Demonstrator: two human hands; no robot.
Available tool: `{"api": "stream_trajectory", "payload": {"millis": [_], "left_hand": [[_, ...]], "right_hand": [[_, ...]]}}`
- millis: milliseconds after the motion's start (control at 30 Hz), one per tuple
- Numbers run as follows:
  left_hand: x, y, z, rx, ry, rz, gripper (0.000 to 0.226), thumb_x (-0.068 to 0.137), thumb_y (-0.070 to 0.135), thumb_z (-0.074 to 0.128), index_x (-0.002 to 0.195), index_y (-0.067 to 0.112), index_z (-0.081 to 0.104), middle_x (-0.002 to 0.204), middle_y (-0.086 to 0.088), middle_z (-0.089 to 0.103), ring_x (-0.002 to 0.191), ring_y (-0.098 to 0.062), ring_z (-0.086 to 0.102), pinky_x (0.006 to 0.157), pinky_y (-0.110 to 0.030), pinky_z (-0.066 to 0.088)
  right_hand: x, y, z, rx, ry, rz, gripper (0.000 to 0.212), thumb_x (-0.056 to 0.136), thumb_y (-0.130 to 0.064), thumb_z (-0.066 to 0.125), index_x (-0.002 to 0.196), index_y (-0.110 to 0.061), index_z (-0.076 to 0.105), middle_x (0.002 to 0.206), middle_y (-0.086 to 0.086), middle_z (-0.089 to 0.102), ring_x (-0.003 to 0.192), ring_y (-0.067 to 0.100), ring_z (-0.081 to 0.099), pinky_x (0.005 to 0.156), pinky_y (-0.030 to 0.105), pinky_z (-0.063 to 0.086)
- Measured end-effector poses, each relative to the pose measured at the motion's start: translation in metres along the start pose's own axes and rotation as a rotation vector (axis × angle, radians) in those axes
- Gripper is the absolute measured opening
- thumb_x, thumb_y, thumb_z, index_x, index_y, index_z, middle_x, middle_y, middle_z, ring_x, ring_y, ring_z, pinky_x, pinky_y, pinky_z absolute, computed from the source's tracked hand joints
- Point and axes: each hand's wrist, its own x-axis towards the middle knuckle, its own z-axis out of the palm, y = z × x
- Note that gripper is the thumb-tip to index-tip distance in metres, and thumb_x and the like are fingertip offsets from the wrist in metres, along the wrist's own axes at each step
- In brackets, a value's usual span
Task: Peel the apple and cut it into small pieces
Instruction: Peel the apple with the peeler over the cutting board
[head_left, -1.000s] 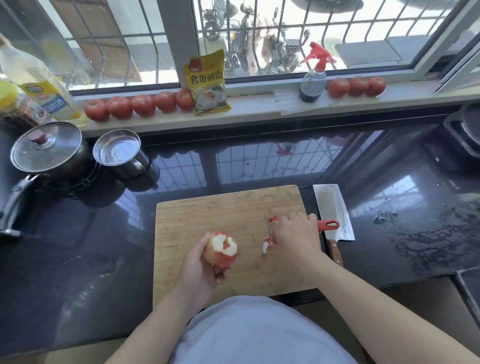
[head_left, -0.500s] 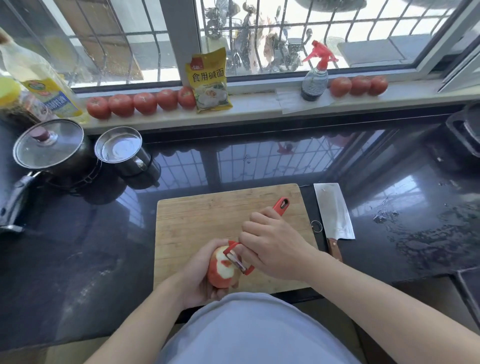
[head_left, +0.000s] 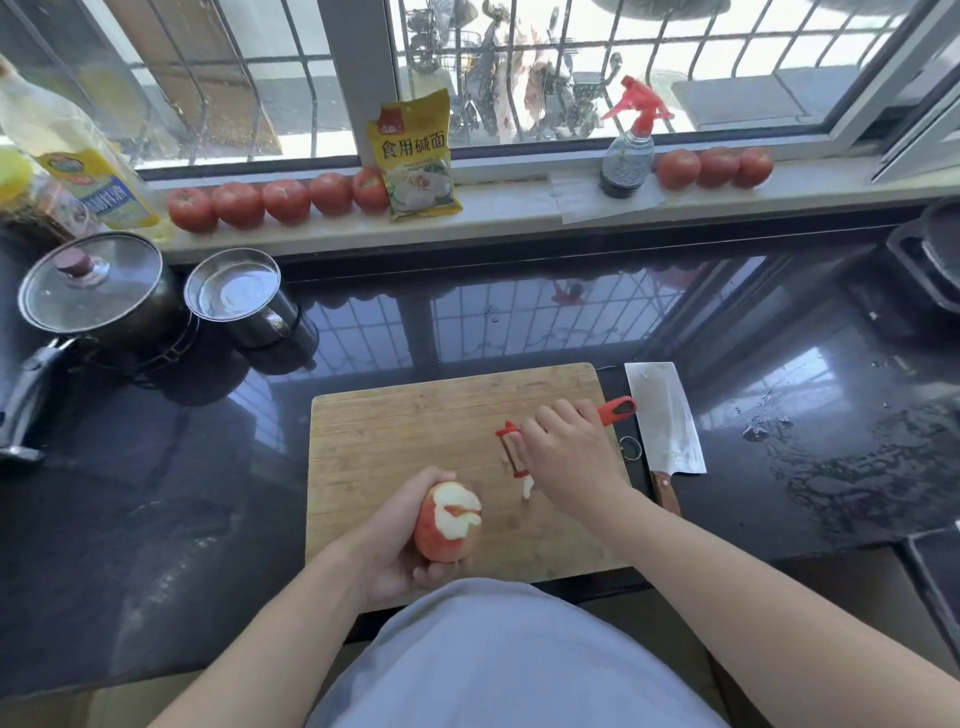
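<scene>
Spanning the lower frame, a glossy black stone countertop (head_left: 519, 322) carries a rectangular bamboo cutting board (head_left: 405, 431) near its front edge. Behind it runs a pale windowsill (head_left: 509, 208) under a barred window, holding two rows of red tomatoes (head_left: 285, 200), a yellow printed food pouch (head_left: 415, 156) and a red-topped spray bottle (head_left: 631, 145). At far left stand a glass-lidded dark saucepan (head_left: 98, 296) and a stainless steel mug (head_left: 239, 301). A steel cleaver with a wooden handle (head_left: 667, 421) lies on the counter just beside the board's right edge.

The left hand (head_left: 400, 540) holds the partly peeled red apple (head_left: 449, 519) above the board's near edge, fingers curled around its underside and back. The right hand (head_left: 571, 452) is lowered over the board's right portion, fingers curled around the red-handled Y-shaped peeler (head_left: 511, 449), whose head points left and whose handle end protrudes past the knuckles. The peeler is apart from the apple.

A small pale scrap (head_left: 528, 487), probably peel, sits below the peeler head. The saucepan handle and a yellow-labelled oil bottle (head_left: 67, 150) are cut off at left.
</scene>
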Motion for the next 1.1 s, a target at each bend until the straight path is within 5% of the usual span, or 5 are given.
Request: {"api": "stream_trajectory", "payload": {"millis": [167,267,367,800,1100], "left_hand": [[0.004,0.000,-0.001,-0.138,0.016,0.056,0.053,0.096,0.063,0.052,0.087,0.016,0.074,0.092,-0.022,0.068,0.056,-0.023,0.049,0.042,-0.024,0.032],[0.002,-0.001,0.002,-0.178,-0.002,0.095,0.056,0.096,0.065,0.049,0.087,0.017,0.076,0.088,-0.015,0.066,0.055,-0.021,0.049,0.045,-0.026,0.030],[0.004,-0.003,0.004,-0.171,0.043,0.130,0.055,0.094,0.066,0.052,0.083,0.017,0.074,0.081,-0.011,0.060,0.054,-0.020,0.046,0.045,-0.026,0.027],[0.008,0.000,0.012,0.052,0.191,0.042,0.047,0.090,0.063,0.051,0.068,0.023,0.062,0.066,-0.007,0.054,0.045,-0.014,0.031,0.046,-0.023,0.011],[0.007,-0.004,0.001,0.074,0.224,0.058,0.050,0.092,0.067,0.052,0.091,0.017,0.063,0.085,-0.013,0.057,0.048,-0.016,0.038,0.042,-0.022,0.019]], "right_hand": [[-0.011,-0.001,0.012,-0.055,-0.348,0.149,0.047,0.104,-0.037,0.028,0.084,-0.021,0.066,0.088,0.000,0.067,0.086,0.027,0.056,0.079,0.042,0.036],[-0.016,0.000,0.005,0.074,-0.169,0.186,0.045,0.104,-0.036,0.032,0.073,-0.019,0.060,0.076,-0.002,0.062,0.075,0.024,0.052,0.071,0.041,0.039],[-0.019,-0.009,-0.016,0.284,0.064,0.003,0.040,0.103,-0.030,0.043,0.069,-0.014,0.055,0.071,-0.001,0.054,0.071,0.023,0.048,0.070,0.039,0.039],[0.006,-0.022,-0.046,0.279,0.135,-0.386,0.040,0.103,-0.034,0.046,0.068,-0.015,0.052,0.070,0.001,0.049,0.069,0.024,0.045,0.071,0.040,0.040],[-0.009,0.023,0.022,0.015,-0.039,0.006,0.035,0.102,-0.033,0.046,0.075,-0.016,0.060,0.074,0.003,0.058,0.075,0.030,0.052,0.073,0.043,0.040]]}}
